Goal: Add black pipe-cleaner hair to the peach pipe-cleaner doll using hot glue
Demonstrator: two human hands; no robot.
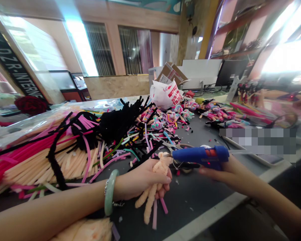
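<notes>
Peach bundle; left grip clamped on peach figure, right grip around glue gun; dark tabletop running to pale edge

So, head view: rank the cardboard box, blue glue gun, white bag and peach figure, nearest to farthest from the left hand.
1. Peach figure: held in the left hand.
2. Blue glue gun: just to the right, in the right hand.
3. White bag: farther forward, beyond both hands.
4. Cardboard box: farthest, behind the bag.
</notes>
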